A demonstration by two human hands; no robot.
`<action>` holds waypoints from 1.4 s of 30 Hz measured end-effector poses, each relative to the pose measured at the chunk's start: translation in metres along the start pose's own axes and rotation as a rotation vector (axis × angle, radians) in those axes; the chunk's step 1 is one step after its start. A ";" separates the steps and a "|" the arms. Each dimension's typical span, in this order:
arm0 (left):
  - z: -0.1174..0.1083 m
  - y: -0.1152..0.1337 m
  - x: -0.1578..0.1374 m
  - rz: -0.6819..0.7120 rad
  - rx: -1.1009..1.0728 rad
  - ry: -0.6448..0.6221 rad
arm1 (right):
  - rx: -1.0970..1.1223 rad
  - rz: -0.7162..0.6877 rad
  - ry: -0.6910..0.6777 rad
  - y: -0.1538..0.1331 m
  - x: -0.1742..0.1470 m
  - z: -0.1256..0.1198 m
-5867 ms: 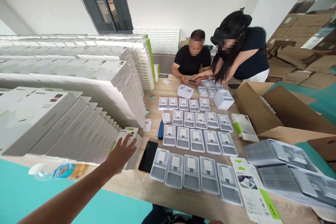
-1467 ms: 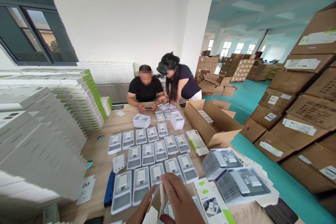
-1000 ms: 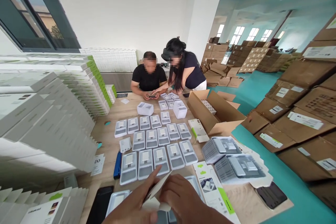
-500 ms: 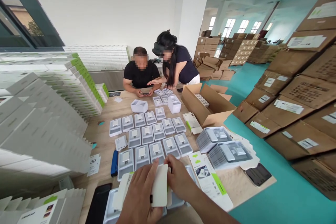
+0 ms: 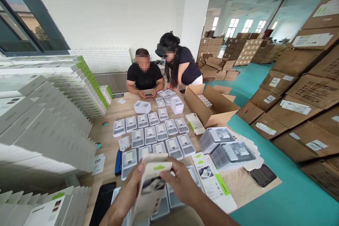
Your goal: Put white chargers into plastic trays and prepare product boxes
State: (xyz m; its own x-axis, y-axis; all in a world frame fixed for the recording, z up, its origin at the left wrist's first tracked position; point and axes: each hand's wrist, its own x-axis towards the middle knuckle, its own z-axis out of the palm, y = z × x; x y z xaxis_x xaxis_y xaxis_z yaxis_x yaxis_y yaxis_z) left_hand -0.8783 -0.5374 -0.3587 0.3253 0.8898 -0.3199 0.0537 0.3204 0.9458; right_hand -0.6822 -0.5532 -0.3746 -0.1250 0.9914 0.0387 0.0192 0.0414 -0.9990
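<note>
Low in front of me, a white packaging box (image 5: 151,192) with a green mark near its top and a printed product picture is tilted upright. My left hand (image 5: 126,190) grips its left side, thumb along the edge. At the upper right, my right hand (image 5: 181,180) is closed on the same box with its thumb pressed on the front. Whether the box is fully opened out I cannot tell. Beneath and beyond it lie rows of white plastic trays (image 5: 172,147), with small white cards in many of them. My hands and the box hide some nearer trays.
Stacked white boxes (image 5: 50,137) line the left. A black phone (image 5: 102,201) and a blue tool (image 5: 118,163) lie nearby. To the right are flat printed cartons (image 5: 212,180), nested trays (image 5: 233,157), another phone (image 5: 263,175) and an open cardboard box (image 5: 212,104). Two people (image 5: 145,74) are across the table.
The box has turned from edge-on to showing its printed front. My left hand has shifted to its left edge, and my right hand now has its thumb on the front.
</note>
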 end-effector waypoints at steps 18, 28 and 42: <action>0.053 -0.054 -0.013 0.445 0.817 0.423 | -0.305 -0.225 0.264 0.010 -0.008 0.002; 0.007 -0.020 -0.018 0.059 0.028 -0.227 | 0.278 -0.004 -0.263 0.005 -0.004 -0.035; -0.002 0.015 -0.007 0.298 0.723 0.257 | -0.166 -0.328 0.168 -0.013 -0.006 -0.033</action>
State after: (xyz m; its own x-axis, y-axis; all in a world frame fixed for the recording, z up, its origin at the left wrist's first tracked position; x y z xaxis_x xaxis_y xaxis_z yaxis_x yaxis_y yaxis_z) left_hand -0.8815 -0.5385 -0.3428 0.2001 0.9793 0.0301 0.6229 -0.1509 0.7676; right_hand -0.6485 -0.5558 -0.3610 0.0129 0.9282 0.3718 0.1670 0.3646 -0.9161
